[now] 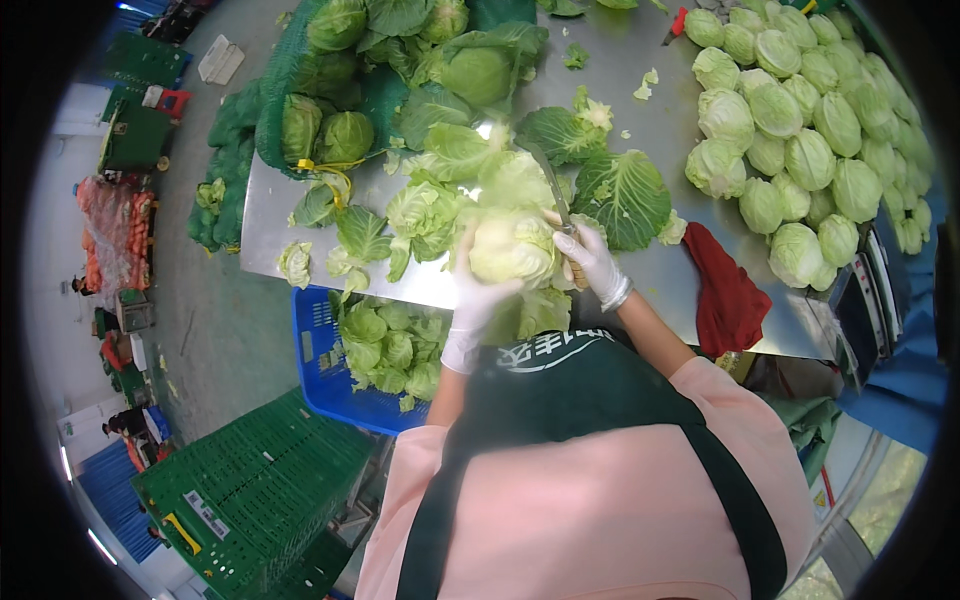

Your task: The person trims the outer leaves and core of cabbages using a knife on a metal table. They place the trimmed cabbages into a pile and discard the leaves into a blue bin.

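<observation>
My left hand (480,292), in a white glove, cups a pale cabbage head (512,249) from its left side. In my gloved right hand (592,259) is a knife (553,180), its curved blade pointing up and away from me. The fingers of that hand are also close to the cabbage's right side. Loose green outer leaves (624,196) and trimmed pieces lie around both hands on the metal table (652,292). Beyond them, a green mesh sack (270,127) holds untrimmed cabbages.
Many trimmed cabbages (810,159) are piled at the right, near a red cloth (724,289). Below the table's left edge, a blue crate (319,382) holds leaves. Green crates (255,480) stand at lower left. A red-handled tool (677,26) lies at the far side.
</observation>
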